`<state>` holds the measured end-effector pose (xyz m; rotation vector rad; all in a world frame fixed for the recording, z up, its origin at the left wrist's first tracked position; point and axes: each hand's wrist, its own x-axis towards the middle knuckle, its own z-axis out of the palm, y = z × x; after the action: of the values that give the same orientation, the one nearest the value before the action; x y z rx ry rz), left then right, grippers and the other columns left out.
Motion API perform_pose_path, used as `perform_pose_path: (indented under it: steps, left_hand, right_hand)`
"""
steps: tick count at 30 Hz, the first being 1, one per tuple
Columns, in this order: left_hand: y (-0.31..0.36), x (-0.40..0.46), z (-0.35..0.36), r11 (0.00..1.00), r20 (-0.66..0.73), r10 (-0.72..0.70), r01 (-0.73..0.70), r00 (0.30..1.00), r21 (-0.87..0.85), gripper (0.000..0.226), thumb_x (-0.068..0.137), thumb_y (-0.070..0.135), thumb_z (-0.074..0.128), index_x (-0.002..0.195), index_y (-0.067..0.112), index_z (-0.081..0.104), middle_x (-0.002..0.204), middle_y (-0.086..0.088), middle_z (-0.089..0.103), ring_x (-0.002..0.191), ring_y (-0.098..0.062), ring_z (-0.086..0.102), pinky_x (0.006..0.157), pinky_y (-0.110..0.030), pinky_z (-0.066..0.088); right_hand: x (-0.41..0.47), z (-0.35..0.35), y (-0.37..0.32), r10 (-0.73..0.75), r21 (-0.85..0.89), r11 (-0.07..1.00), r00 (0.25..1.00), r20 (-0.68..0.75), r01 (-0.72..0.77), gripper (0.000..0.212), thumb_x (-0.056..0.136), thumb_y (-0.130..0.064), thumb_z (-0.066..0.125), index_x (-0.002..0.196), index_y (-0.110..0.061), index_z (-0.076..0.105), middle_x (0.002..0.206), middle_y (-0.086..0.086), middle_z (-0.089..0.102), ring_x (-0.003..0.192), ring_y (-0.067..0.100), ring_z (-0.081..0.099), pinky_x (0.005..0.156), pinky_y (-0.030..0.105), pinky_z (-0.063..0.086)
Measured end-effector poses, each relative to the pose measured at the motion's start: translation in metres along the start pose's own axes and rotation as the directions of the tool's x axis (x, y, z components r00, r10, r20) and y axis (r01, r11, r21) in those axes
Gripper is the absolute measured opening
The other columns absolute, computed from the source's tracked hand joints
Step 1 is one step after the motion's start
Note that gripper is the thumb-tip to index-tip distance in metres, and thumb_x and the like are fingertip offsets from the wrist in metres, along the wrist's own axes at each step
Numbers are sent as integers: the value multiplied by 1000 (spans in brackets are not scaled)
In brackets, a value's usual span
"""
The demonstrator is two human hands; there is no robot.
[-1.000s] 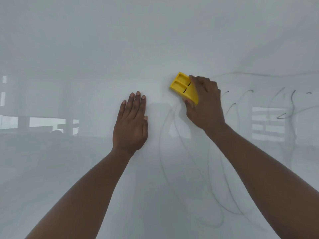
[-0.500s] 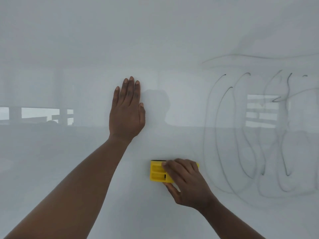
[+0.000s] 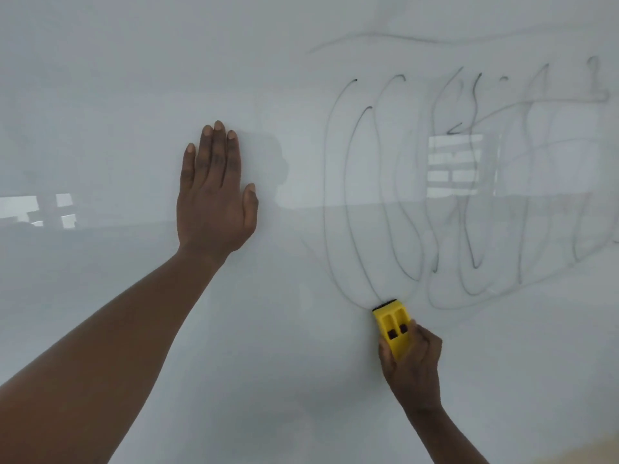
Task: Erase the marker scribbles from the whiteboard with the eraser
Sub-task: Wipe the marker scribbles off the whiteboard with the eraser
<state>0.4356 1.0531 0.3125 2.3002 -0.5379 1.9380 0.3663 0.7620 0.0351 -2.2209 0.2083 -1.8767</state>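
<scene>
The whiteboard (image 3: 100, 95) fills the whole view. Black looping marker scribbles (image 3: 469, 195) cover its right half, from upper right down to the middle. My right hand (image 3: 413, 366) grips a yellow eraser (image 3: 392, 321) pressed flat on the board, its dark felt end touching the lowest loops of the scribbles. My left hand (image 3: 214, 192) lies flat on the board left of the scribbles, fingers together and pointing up, holding nothing.
Bright window reflections show on the glossy board at the far left (image 3: 37, 209) and over the scribbles (image 3: 455, 165). A faint long stroke (image 3: 435, 38) runs above the loops. A tan strip (image 3: 586, 453) shows at the bottom right corner.
My right hand swept the eraser from the top centre down, then right and upright under the scribbles. The lines left of the loops are gone. My left hand stayed flat.
</scene>
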Motion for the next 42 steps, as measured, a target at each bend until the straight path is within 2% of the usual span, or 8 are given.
perform_pose_path:
  steps: [4, 9, 16, 22, 27, 34, 37, 42]
  left_hand:
    - [3, 1, 1, 1000, -3, 5, -5, 1000, 11, 69, 100, 31, 33, 158, 1, 12, 168, -19, 12, 157, -30, 8, 129, -47, 8]
    - [5, 0, 2, 1000, 0, -7, 7, 1000, 23, 69, 100, 31, 30, 158, 1, 11, 168, -19, 11, 157, -30, 7, 129, -48, 9]
    - [4, 0, 4, 999, -2, 0, 0, 1000, 33, 69, 100, 31, 30, 158, 1, 10, 168, -19, 11, 157, -30, 7, 128, -49, 10]
    - [-5, 7, -4, 1000, -10, 4, -4, 1000, 23, 71, 100, 33, 32, 158, 0, 8, 168, -20, 9, 157, -30, 5, 129, -47, 8]
    - [-24, 27, -12, 999, -27, -44, 45, 999, 16, 70, 100, 31, 31, 158, 0, 8, 168, -20, 9, 157, -30, 5, 129, -47, 7]
    - [-26, 28, -7, 998, -33, -56, 57, 998, 28, 69, 100, 32, 27, 159, 2, 7, 168, -18, 8, 158, -28, 4, 129, -48, 8]
    - [-25, 28, -6, 998, -34, -59, 60, 998, 23, 69, 100, 32, 27, 159, 2, 8, 168, -18, 9, 158, -28, 5, 129, -48, 9]
    - [-25, 27, -7, 998, -27, -60, 60, 998, 26, 68, 100, 31, 28, 158, 1, 9, 168, -18, 8, 157, -28, 6, 129, -48, 10]
  right_hand:
    - [30, -8, 26, 345, 76, 937, 938, -37, -342, 65, 95, -44, 48, 124, 14, 45, 102, 28, 50, 97, 39, 44, 82, 55, 48]
    - [52, -1, -4, 461, 180, 882, 877, -136, -436, 60, 91, -39, 54, 124, 11, 46, 97, 25, 50, 93, 38, 43, 81, 57, 44]
    - [42, 25, -124, 50, 169, 985, 994, -98, -33, 61, 90, -42, 59, 123, 8, 50, 102, 22, 54, 93, 35, 47, 82, 46, 39]
    - [75, 23, -145, -186, 138, 969, 972, -142, 206, 56, 90, -46, 63, 122, -2, 50, 105, 9, 48, 87, 27, 52, 70, 38, 43]
    - [141, -3, -74, 207, 96, 977, 963, -173, -193, 62, 93, -44, 55, 128, 8, 51, 98, 24, 55, 93, 37, 51, 80, 45, 41]
    - [170, -23, -8, 587, 285, 799, 789, -183, -529, 74, 87, -52, 48, 128, 10, 44, 113, 30, 49, 110, 45, 45, 96, 57, 39]
    - [169, -19, -33, 512, 273, 847, 838, -187, -456, 67, 89, -46, 51, 127, 9, 45, 108, 29, 49, 105, 43, 46, 94, 56, 41]
    - [155, 1, -122, 139, 187, 976, 977, -160, -109, 61, 92, -43, 56, 129, 5, 48, 98, 19, 50, 92, 34, 46, 84, 46, 40]
